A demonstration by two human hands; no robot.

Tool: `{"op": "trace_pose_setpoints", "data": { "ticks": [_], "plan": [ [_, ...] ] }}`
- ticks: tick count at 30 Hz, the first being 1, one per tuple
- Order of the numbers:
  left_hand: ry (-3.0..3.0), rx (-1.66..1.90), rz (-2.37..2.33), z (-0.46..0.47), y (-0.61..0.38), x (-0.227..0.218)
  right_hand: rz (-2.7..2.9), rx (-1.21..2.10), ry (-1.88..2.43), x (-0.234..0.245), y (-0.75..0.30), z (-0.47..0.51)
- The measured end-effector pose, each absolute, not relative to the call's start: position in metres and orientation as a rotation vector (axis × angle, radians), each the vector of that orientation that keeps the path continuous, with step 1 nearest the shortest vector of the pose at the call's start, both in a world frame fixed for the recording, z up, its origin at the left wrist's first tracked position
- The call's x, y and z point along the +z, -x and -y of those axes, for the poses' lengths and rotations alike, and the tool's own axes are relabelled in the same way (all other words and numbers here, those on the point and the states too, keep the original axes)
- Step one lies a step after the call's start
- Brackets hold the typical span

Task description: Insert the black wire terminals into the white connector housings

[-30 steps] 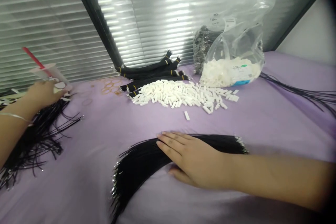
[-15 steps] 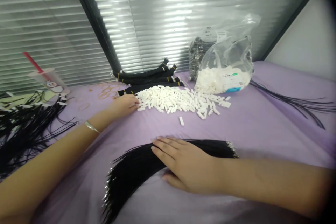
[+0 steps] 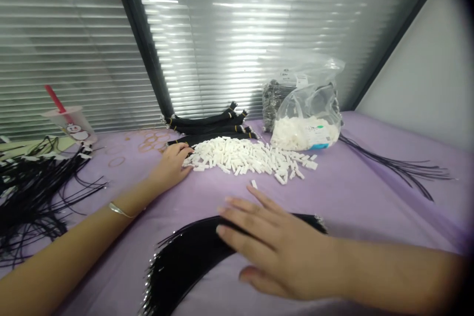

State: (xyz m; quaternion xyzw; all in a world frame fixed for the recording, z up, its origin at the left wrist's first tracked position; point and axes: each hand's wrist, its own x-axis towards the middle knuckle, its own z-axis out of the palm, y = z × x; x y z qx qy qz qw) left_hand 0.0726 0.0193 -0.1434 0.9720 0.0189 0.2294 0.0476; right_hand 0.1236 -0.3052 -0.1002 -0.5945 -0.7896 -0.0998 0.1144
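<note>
Wires (image 3: 185, 259), black and silver-tipped, lie bundled before the white pile (image 3: 237, 155). Over them, the right hand (image 3: 274, 252) spreads its fingers (contact unclear). At the pile's left end, the left hand (image 3: 172, 165) bends its fingers; whether they pinch anything, I cannot tell. Behind the pile: a clear bag (image 3: 305, 131).

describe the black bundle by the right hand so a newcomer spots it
At the front of the purple cloth, the right hand partly covers a curved black bundle. Unlike the yellow-banded bundles by the blinds, it fans out with no band showing.
</note>
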Motion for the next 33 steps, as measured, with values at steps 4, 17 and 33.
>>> {"op": "trace_pose_setpoints", "data": {
  "ticks": [4,17,33],
  "plan": [
    [-2.911,0.592,0.097,-0.011,-0.083,-0.124,1.873,-0.125,2.130,-0.085,-0.186,0.291],
    [-2.945,0.279,0.221,0.009,-0.145,-0.138,1.884,0.121,2.232,-0.141,-0.288,0.208],
    [-3.101,0.137,0.070,0.002,-0.153,-0.135,1.878,0.105,2.148,-0.137,-0.310,0.158]
  ]
}}
